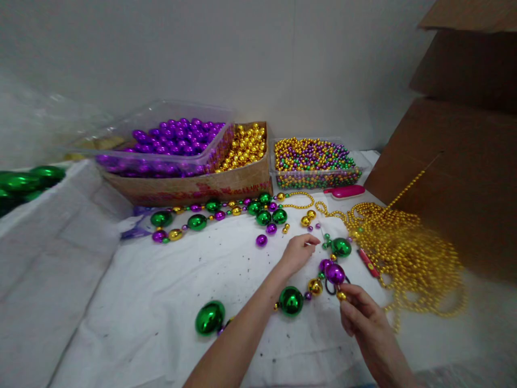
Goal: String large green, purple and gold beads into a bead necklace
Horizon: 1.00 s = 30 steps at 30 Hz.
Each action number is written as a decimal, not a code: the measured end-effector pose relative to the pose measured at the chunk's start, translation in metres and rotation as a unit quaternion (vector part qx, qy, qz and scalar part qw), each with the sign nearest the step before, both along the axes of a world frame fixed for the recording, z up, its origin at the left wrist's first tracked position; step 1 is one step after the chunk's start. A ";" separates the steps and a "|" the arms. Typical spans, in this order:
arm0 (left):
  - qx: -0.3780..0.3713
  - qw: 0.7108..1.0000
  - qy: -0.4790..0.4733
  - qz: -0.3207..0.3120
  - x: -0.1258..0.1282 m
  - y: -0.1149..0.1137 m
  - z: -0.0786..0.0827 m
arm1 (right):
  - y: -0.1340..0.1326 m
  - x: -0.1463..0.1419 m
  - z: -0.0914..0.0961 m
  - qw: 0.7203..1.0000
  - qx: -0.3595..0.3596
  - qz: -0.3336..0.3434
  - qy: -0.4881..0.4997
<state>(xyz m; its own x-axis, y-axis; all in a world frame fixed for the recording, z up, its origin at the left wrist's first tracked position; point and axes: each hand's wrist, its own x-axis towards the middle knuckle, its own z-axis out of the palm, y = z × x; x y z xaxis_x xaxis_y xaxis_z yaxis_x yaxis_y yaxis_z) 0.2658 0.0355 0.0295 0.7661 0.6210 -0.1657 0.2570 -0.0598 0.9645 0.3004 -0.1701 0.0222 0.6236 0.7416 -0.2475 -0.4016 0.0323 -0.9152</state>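
My right hand (363, 318) pinches a small gold bead (341, 296) between thumb and fingers. A shiny purple ball (335, 274) sits just above that bead. My left hand (299, 253) reaches over the white cloth, its fingers stretched out and slightly apart beside some small green beads (326, 241). I see nothing between them. Between the hands lies a strand with a green ball (291, 300), a gold ball (315, 286) and another green ball (341, 247). My left forearm hides part of the strand, near a large green ball (210, 318).
Behind are a clear tub of purple balls (173, 157), a cardboard box of gold beads (194, 188) and a tub of mixed beads (319, 178). A bead garland (197, 222) lies before them. Right are piled gold bead strings (420, 253), a red-handled tool (368, 263) and a pink object (347, 192).
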 end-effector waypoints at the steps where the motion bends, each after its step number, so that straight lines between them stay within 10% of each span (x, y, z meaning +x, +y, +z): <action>1: 0.017 1.000 0.010 0.006 0.014 0.000 -0.006 | 0.000 0.000 0.001 1.000 0.005 -0.004 0.008; 8: 0.003 1.000 0.010 0.025 0.046 -0.005 -0.024 | 0.000 -0.001 -0.006 0.999 0.008 -0.011 0.040; 20: -0.327 0.917 -0.177 0.145 -0.083 0.016 0.006 | 0.014 -0.024 -0.012 0.996 -0.041 0.077 -0.017; 30: -0.417 0.843 -0.263 0.215 -0.113 0.008 0.001 | 0.004 -0.039 -0.003 0.978 -0.102 0.167 -0.077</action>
<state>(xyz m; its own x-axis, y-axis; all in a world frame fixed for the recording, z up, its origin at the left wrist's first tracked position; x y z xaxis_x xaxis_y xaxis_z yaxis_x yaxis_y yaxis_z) 0.1528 0.0433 0.0310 0.6034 0.6956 -0.3900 -0.3953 0.6856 0.6113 0.2615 -0.1657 0.0196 0.3959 0.8557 -0.3333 -0.2153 -0.2664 -0.9395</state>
